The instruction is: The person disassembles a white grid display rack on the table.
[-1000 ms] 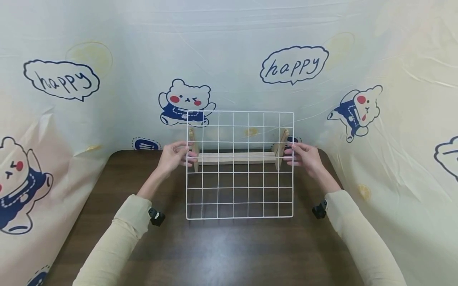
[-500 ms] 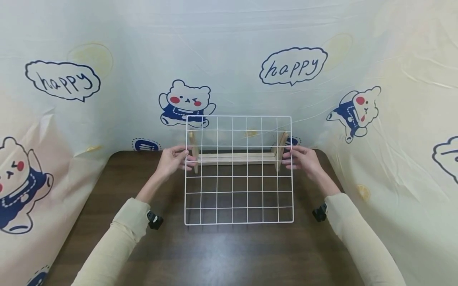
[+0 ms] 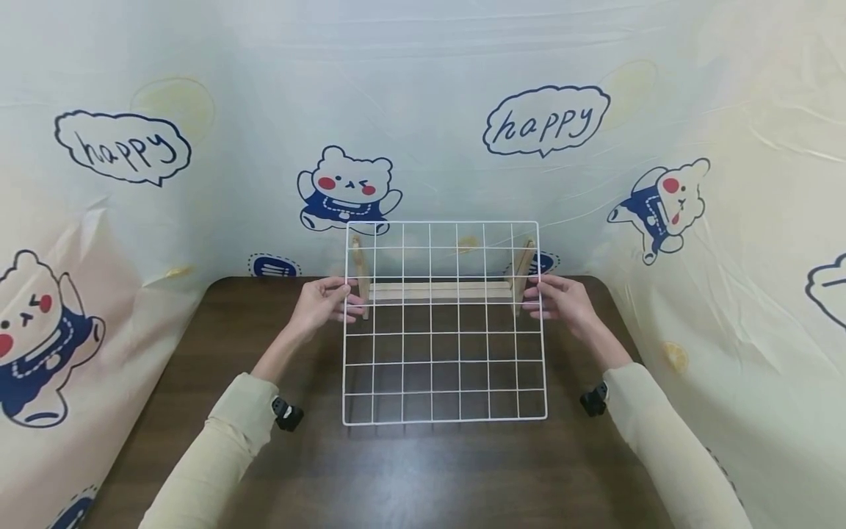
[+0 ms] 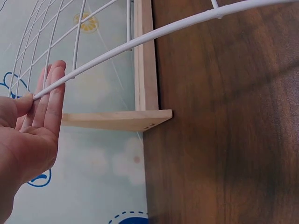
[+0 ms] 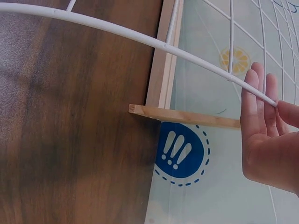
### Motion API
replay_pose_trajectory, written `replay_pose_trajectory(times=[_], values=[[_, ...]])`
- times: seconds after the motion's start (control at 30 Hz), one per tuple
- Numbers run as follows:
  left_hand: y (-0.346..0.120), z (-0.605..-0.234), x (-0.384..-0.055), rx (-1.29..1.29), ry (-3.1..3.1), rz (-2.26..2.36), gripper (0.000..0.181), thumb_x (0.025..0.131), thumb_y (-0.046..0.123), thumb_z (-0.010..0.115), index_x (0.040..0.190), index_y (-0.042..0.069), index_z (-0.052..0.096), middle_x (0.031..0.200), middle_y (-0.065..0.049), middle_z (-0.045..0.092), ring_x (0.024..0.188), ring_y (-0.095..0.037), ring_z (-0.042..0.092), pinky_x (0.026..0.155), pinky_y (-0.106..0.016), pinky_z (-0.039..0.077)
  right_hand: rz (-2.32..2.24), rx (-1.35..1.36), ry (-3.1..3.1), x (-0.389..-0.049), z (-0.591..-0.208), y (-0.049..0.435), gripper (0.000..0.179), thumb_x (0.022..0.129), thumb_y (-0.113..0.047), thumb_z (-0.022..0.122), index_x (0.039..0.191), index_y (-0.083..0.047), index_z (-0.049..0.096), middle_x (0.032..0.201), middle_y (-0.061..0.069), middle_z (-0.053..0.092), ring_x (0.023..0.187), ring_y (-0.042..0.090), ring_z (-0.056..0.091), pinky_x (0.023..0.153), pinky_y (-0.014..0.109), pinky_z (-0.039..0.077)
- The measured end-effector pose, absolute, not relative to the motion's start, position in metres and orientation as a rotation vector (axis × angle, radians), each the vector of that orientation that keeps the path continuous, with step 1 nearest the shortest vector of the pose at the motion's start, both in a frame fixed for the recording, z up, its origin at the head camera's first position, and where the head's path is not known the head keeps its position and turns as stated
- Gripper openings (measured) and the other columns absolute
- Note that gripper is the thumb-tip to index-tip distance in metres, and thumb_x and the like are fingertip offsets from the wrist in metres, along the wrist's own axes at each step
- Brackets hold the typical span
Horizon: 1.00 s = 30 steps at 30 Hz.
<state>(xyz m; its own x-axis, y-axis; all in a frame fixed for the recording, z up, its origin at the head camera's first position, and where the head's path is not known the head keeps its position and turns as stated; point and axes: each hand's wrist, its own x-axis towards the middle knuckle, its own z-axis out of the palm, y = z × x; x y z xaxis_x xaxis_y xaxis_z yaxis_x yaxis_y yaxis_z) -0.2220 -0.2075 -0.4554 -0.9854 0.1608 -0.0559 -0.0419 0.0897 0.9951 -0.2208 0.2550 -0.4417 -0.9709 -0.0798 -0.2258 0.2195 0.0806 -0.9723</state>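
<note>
In the head view a white wire grid panel (image 3: 431, 333) is held up in front of a low wooden stand (image 3: 439, 292). My left hand (image 3: 317, 303) pinches the panel's left side rod between thumb and fingers, above mid-height. On the opposite side my right hand (image 3: 565, 300) pinches the right side rod at about the same height. The left wrist view shows the thumb on the near side of the white rod (image 4: 140, 41) with the fingers extended behind it. A matching grip on the rod (image 5: 126, 31) appears in the right wrist view. The stand's two upright side boards show behind the grid.
The dark wooden table (image 3: 410, 470) reaches to a pale printed curtain (image 3: 436, 88) at the back and sides. The stand sits at the table's far edge; its wooden end pieces (image 4: 126, 120) lie close beyond the hands. A small black camera (image 3: 287, 414) is on each wrist.
Both hands have lowered the grid panel slightly. Its top edge has dropped and its bottom edge sits nearer to me, while the grips stay the same.
</note>
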Motion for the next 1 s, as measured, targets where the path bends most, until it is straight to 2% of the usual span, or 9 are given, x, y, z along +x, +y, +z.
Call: replay_pose_trajectory(times=[0.33, 0.47, 0.57, 0.67, 0.8, 1.0], values=[[-0.210, -0.467, -0.214, 0.097, 2.194, 2.001, 0.031, 0.102, 0.010, 0.049, 0.127, -0.007, 0.055, 0.102, -0.034, 0.065, 0.092, -0.048, 0.064, 0.070, -0.049, 0.058, -1.993, 0.175, 2.108, -0.215, -0.453, 0.256, 0.040, 0.103, -0.015, 0.048, 0.138, 0.004, 0.046, 0.107, 0.015, 0.068, 0.092, 0.025, 0.070, 0.086, 0.048, 0.055], [-0.209, -0.472, -0.214, 0.094, 2.178, 2.021, 0.031, 0.102, 0.010, 0.050, 0.126, -0.008, 0.055, 0.100, -0.032, 0.066, 0.085, -0.039, 0.069, 0.072, -0.053, 0.057, -1.994, 0.173, 2.112, -0.212, -0.456, 0.255, 0.040, 0.103, -0.015, 0.049, 0.138, 0.005, 0.045, 0.106, 0.015, 0.068, 0.092, 0.026, 0.070, 0.083, 0.045, 0.056], [-0.207, -0.471, -0.213, 0.093, 2.158, 2.030, 0.031, 0.101, 0.009, 0.050, 0.125, -0.010, 0.054, 0.098, -0.030, 0.067, 0.081, -0.033, 0.071, 0.073, -0.055, 0.056, -1.981, 0.168, 2.102, -0.208, -0.451, 0.253, 0.042, 0.103, -0.014, 0.047, 0.139, 0.006, 0.043, 0.114, 0.024, 0.064, 0.098, 0.032, 0.068, 0.084, 0.045, 0.056], [-0.206, -0.472, -0.212, 0.091, 2.146, 2.037, 0.031, 0.101, 0.009, 0.050, 0.126, -0.011, 0.054, 0.101, -0.035, 0.064, 0.079, -0.032, 0.072, 0.073, -0.056, 0.055, -1.981, 0.172, 2.083, -0.208, -0.451, 0.253, 0.042, 0.103, -0.013, 0.047, 0.140, 0.006, 0.041, 0.118, 0.027, 0.061, 0.100, 0.033, 0.067, 0.085, 0.045, 0.055], [-0.207, -0.479, -0.213, 0.081, 2.160, 2.028, 0.034, 0.101, 0.013, 0.051, 0.126, -0.010, 0.053, 0.103, -0.036, 0.063, 0.080, -0.033, 0.071, 0.075, -0.057, 0.054, -1.990, 0.187, 2.069, -0.210, -0.460, 0.256, 0.041, 0.103, -0.013, 0.047, 0.140, 0.005, 0.043, 0.113, 0.020, 0.065, 0.094, 0.027, 0.070, 0.084, 0.044, 0.056], [-0.207, -0.486, -0.212, 0.052, 2.176, 1.993, 0.034, 0.102, 0.013, 0.050, 0.127, -0.009, 0.053, 0.098, -0.028, 0.068, 0.081, -0.033, 0.071, 0.074, -0.055, 0.056, -1.974, 0.215, 2.073, -0.208, -0.468, 0.257, 0.038, 0.103, -0.013, 0.047, 0.138, 0.003, 0.046, 0.109, 0.016, 0.067, 0.093, 0.026, 0.070, 0.087, 0.048, 0.054]])
